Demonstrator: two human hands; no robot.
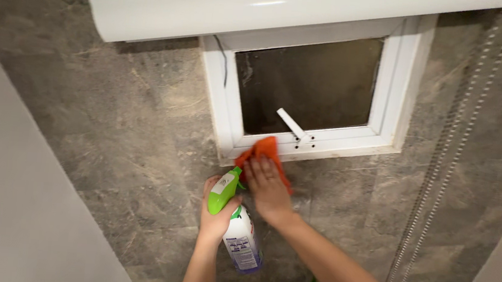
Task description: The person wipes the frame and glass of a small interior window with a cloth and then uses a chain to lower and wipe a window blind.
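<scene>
Right hand [268, 188]: fingers flat, pressing orange cloth [265, 151] on window frame [323, 142]. Left hand [217, 210]: wrapped around spray bottle [237, 230]. Risk: cloth likely snags the handle [292, 125].

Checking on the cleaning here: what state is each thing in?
Window: shut, handle tilted up-left.
Roller blind: rolled up.
Orange cloth: pressed to the frame's lower edge by the right hand.
Spray bottle: upright, gripped by the left hand.
</scene>
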